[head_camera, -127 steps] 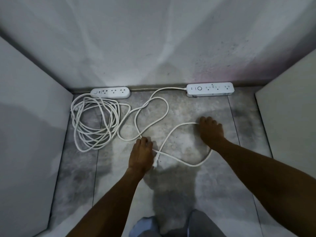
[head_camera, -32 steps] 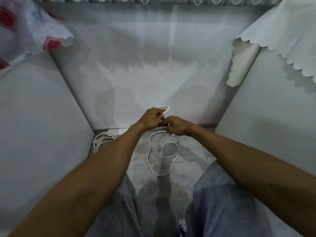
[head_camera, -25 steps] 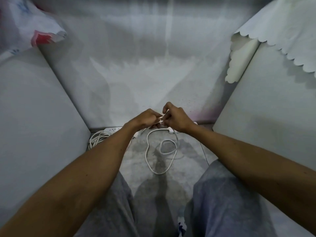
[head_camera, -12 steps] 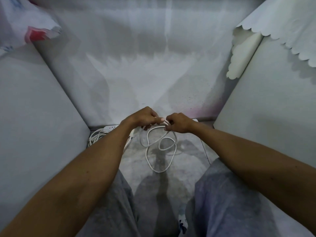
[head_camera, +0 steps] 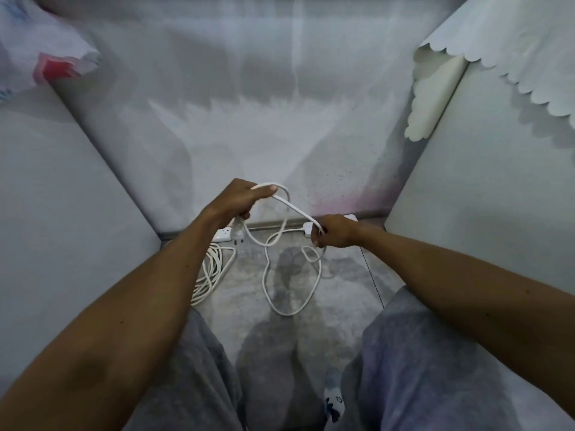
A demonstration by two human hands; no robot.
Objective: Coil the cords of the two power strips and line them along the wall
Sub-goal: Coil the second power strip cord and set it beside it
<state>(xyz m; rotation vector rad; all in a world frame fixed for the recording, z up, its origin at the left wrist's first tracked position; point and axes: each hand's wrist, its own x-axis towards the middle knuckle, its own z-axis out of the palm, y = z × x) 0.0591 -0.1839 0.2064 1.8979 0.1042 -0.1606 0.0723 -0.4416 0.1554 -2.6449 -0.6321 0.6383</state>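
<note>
My left hand (head_camera: 239, 200) is raised above the floor and grips a loop of the right power strip's white cord (head_camera: 291, 206); the plug (head_camera: 238, 233) hangs below it. My right hand (head_camera: 334, 234) pinches the same cord lower and to the right. More of this cord hangs down and lies in a loose loop on the floor. The right power strip (head_camera: 308, 228) lies at the wall, mostly hidden behind my right hand. The left power strip (head_camera: 222, 234) peeks out behind my left forearm, its cord (head_camera: 208, 272) in a loose coil beside it.
The grey tiled floor (head_camera: 342, 275) is a narrow strip between a pale panel on the left (head_camera: 62, 213) and another on the right (head_camera: 482, 197). A scalloped white cloth (head_camera: 513, 51) hangs at the upper right. My knees in grey trousers fill the foreground.
My hands, close together half a second ago, have moved apart: the left rose and drew a length of cord up, the right stayed low. A loop now spans between them.
</note>
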